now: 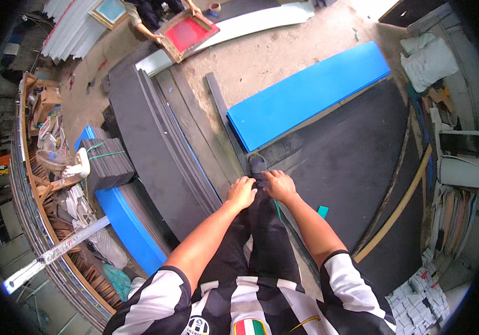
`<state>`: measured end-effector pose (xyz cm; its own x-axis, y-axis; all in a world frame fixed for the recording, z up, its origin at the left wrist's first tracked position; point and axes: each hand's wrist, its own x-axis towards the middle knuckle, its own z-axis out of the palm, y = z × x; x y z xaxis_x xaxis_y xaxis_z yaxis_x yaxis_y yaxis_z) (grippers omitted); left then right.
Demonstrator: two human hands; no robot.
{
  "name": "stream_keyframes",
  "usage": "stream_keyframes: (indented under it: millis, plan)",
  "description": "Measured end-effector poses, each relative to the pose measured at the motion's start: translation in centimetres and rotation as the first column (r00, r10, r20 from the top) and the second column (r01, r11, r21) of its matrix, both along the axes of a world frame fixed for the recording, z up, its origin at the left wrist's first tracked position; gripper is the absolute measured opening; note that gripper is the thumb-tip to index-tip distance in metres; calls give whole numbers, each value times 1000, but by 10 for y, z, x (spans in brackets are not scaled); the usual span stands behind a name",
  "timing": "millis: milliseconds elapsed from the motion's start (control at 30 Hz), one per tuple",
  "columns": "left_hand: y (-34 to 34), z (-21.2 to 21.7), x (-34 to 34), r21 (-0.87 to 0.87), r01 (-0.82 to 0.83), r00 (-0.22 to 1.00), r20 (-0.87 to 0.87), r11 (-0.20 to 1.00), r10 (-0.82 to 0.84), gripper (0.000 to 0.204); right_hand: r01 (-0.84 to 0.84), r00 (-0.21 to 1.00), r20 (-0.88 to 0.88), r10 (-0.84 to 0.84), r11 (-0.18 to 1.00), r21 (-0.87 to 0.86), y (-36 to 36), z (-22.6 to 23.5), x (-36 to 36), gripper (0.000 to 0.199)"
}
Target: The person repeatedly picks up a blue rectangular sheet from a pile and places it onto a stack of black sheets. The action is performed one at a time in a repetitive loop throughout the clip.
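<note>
Nearest the lens, the striped shirt (pixel 248 296) carries a round crest (pixel 197 325) with small lettering and a badge (pixel 249 327) in red, white and green bands; no other writing can be made out with confidence.

The left hand (pixel 241 192) and right hand (pixel 278 185) meet, slightly apart, over the dark trouser leg (pixel 270 240). The fingers of both are loosely bent and partly spread, backs upward, with no tool or sheet seen in either. Fingertips show poorly against the dark cloth, so whether either pinches it cannot be told.

Just beyond is a dark shoe (pixel 257 163), and at its toe the near end of the blue sheets (pixel 309 99). These lie flat, ahead of both hands, their long axis running away to the far right. The near corner is about equally close to either hand; the bulk lies on the right hand's side.

A narrow dark strip (pixel 222 109) runs along the blue sheets' left end. Black sheets (pixel 164 145) are stacked to the left, and a broad black sheet (pixel 345 151) lies to the right. At the far side, a co-worker (pixel 151 11) holds a red framed panel (pixel 188 34).
</note>
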<state>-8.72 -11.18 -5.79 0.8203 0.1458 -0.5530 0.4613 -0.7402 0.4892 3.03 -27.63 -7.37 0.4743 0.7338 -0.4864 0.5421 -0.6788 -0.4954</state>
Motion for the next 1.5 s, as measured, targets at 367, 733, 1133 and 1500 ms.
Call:
stream_keyframes:
  millis: [367, 733, 1133, 1500]
  plan:
    - [44, -221, 29, -121, -320, 943, -137, 940, 303, 32, -530, 779, 148, 610, 765, -367, 107, -295, 48, 55]
    - [45, -284, -22, -209, -467, 881, -191, 859, 433, 35, -699, 658, 375, 654, 715, -19, 103, -376, 76, 42]
    - [60, -401, 43, -321, -930, 327, -510, 176, 796, 46, -498, 816, 444, 370, 840, 215, 100, -369, 89, 48]
    - [68, -387, 98, -255, -965, 107, -583, -56, 806, 48, -323, 900, 390, 194, 899, 297, 79, -392, 47, 47]
